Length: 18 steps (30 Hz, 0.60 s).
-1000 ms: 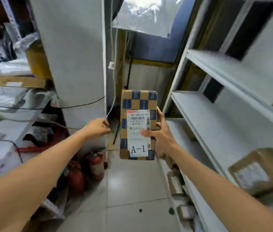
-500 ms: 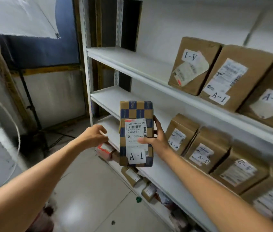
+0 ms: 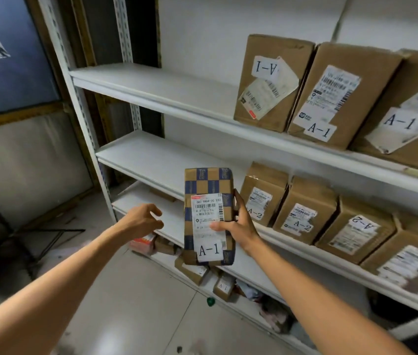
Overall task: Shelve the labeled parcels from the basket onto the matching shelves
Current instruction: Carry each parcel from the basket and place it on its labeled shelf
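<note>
holds checkered parcel (image 3: 207,180) marked a-1 upright in right hand (image 3: 238,226), thumb across the shipping label (image 3: 206,213), fingers curled round the right edge. carries it in the air in front of the shelving unit (image 3: 80,98), level with the a-2 shelf (image 3: 146,160), touching no board. keeps left hand (image 3: 141,220) free just left of the parcel, fingers loosely curled, gripping nothing. finds matching a-1 boxes (image 3: 341,93) on the upper shelf (image 3: 151,90), with bare board to their left, and a-2 boxes (image 3: 302,208) on the shelf below, just beside the parcel. no sight of the basket. risk of misplacement: nearest to the a-2 row, so setting down at the present height likely lands on the wrong shelf; check label against neighbours before release. risk of drop: one-handed grip below the middle of a tall parcel, likely top-heavy during the lift; support with left hand. risk of collision: raising close to the rack likely catches the upper shelf's front lip; lift clear, then move in. risk of toppling: leaning a-1 boxes, likely disturbed by a hard sideways push.
</note>
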Motion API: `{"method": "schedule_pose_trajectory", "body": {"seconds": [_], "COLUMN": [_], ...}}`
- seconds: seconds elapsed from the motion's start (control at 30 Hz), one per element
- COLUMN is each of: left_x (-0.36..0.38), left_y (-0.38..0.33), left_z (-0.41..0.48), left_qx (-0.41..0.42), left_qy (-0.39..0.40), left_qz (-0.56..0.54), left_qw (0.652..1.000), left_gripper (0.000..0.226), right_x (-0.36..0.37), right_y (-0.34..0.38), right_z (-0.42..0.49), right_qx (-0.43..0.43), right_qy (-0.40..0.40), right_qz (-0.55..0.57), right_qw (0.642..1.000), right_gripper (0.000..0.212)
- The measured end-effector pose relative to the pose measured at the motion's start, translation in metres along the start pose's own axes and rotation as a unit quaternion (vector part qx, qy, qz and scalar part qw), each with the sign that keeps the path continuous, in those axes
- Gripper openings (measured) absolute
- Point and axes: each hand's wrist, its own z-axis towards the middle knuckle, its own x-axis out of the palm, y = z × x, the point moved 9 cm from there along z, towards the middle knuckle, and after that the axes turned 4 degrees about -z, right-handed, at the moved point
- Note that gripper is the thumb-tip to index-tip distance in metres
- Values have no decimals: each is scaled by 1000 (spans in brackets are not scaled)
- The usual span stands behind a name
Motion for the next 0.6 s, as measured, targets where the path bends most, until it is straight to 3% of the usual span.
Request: {"method": "schedule_pose_trajectory", "body": {"seconds": [0.17, 0.33, 0.5, 0.6], "left_x": [-24, -86, -172, -206], "left_y": [1, -26, -109, -152], "left_z": [53, 105, 131, 144], "left_qx": [-5, 16, 130, 180], "left_qy": [5, -15, -94, -118], "left_qz": [36, 71, 101, 112], "left_qw": [999, 997, 982, 970], "left_gripper": [33, 34, 26, 26], "right_x": [12, 18, -1, -15], "right_y": [20, 113, 216, 263], "right_z": [49, 107, 145, 162], "right_qx": [-23, -124, -224, -264], "right_qy": [-8, -4, -36, -63], "right_qz": [-4, -15, -11, -1], "right_qw": [1000, 992, 974, 962], "right_gripper": [82, 93, 107, 101]}}
